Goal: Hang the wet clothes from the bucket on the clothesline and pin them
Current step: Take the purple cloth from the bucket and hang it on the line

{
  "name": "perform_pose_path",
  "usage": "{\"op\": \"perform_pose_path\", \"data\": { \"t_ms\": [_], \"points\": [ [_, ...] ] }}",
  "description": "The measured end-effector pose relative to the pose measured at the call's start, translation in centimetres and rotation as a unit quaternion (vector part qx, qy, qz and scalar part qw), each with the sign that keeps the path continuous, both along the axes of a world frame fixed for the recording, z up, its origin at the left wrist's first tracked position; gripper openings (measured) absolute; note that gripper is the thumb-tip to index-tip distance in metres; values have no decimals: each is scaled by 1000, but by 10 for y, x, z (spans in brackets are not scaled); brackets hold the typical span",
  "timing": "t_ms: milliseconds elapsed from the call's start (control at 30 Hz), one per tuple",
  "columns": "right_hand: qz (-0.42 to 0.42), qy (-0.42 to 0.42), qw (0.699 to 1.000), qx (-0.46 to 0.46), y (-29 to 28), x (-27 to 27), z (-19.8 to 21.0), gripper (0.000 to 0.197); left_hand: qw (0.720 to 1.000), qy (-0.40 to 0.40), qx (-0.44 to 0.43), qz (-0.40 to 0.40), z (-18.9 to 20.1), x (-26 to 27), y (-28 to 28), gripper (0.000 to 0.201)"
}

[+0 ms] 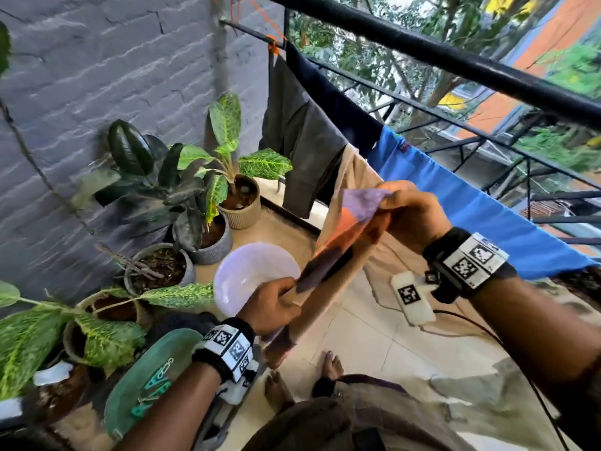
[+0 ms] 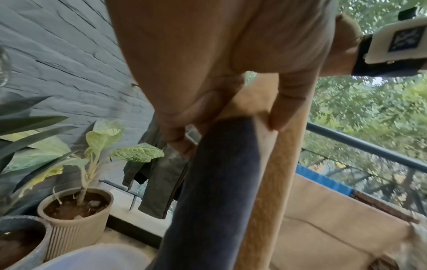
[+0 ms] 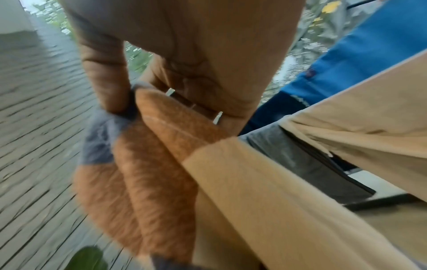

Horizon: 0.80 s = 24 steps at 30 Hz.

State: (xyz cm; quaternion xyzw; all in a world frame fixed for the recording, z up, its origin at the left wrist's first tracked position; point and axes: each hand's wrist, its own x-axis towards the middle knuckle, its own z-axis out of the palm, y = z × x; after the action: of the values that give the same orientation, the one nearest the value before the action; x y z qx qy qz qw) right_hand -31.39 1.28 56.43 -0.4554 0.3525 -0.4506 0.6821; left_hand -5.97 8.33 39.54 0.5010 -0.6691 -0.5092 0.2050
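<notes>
Towel (image 1: 338, 242) edge between both hands

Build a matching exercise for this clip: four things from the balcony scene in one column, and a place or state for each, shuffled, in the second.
Things
1. striped towel
2. blue cloth
3. clothespins
4. white basin

Place or state
A. lying on a green tray at lower left
B. stretched between the left hand and right hand
C. standing on the floor beside the potted plants
D. draped over the line by the railing

Pairs: 1-B, 2-D, 3-A, 4-C
</notes>
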Motion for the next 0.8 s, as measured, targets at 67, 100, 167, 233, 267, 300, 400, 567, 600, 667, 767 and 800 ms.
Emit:
{"op": "perform_pose_path", "data": {
  "t_ms": [67,100,167,233,267,300,400,567,600,667,767,800],
  "points": [
    [-53,-20,998,26,15,-26,-10,30,993,-87,2,-76,-16,3,10,44],
    [-87,-26,995,43,24,-41,-16,33,981,-154,-15,-118,-24,6,16,54],
    [-163,-52,982,81,46,-74,-29,35,960,-235,-46,-148,-36,12,24,60],
    [-231,-64,965,104,78,-104,-36,20,971,-208,-34,-111,-38,16,25,54],
    [-252,-62,959,114,93,-118,-42,21,980,-179,-20,-84,-39,21,23,48],
    [-276,-59,951,130,110,-130,-47,26,989,-133,-17,-68,-37,21,19,43],
    [-339,-26,926,166,170,-181,-74,26,998,-40,33,-28,-25,11,4,51],
    [-428,-15,878,213,290,-249,-109,29,992,19,61,-111,24,-43,10,41],
    [-424,-11,880,215,313,-260,-113,22,989,21,63,-133,33,-60,17,36],
    [-407,24,889,208,369,-280,-117,14,985,25,52,-161,42,-101,38,21],
    [-438,96,868,213,446,-306,-121,16,984,24,3,-174,55,-154,70,14],
    [-443,112,862,218,471,-314,-123,22,983,29,-7,-182,60,-171,81,14]
  ]
}}
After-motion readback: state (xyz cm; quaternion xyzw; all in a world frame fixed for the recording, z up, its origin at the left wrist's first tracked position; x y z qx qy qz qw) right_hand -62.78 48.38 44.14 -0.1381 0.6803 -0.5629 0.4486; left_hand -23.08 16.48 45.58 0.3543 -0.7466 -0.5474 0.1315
